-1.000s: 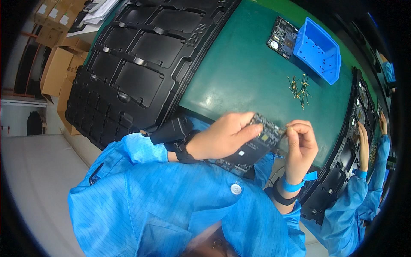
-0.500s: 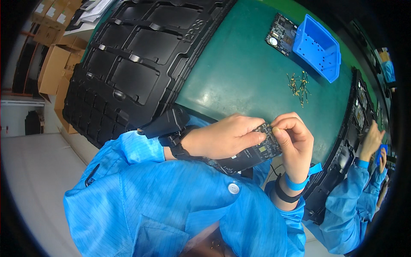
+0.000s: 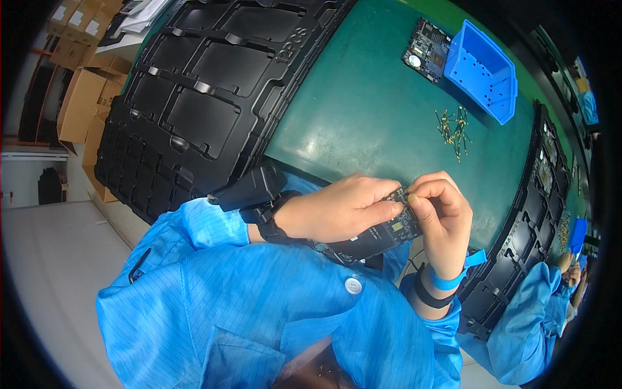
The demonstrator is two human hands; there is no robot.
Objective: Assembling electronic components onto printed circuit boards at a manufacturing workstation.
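My left hand grips a dark circuit board, thumb on its face, holding it tilted near my body at the mat's near edge. At the board's upper corner my right hand is closed in a pinch of thumb and forefinger. Whatever lies between those fingertips is too small to make out. Beyond my hands, a loose pile of short dark cables with gold-coloured ends rests on the green mat.
Large black moulded trays lie at the left. A blue plastic bin stands at the back right beside another circuit board. More black trays line the right edge, near a co-worker's blue sleeve. Cardboard boxes are far left.
My right fingertips have shifted slightly left along the board's corner. At the right, the co-worker's arms have drawn back from the trays. My left hand keeps its grip.
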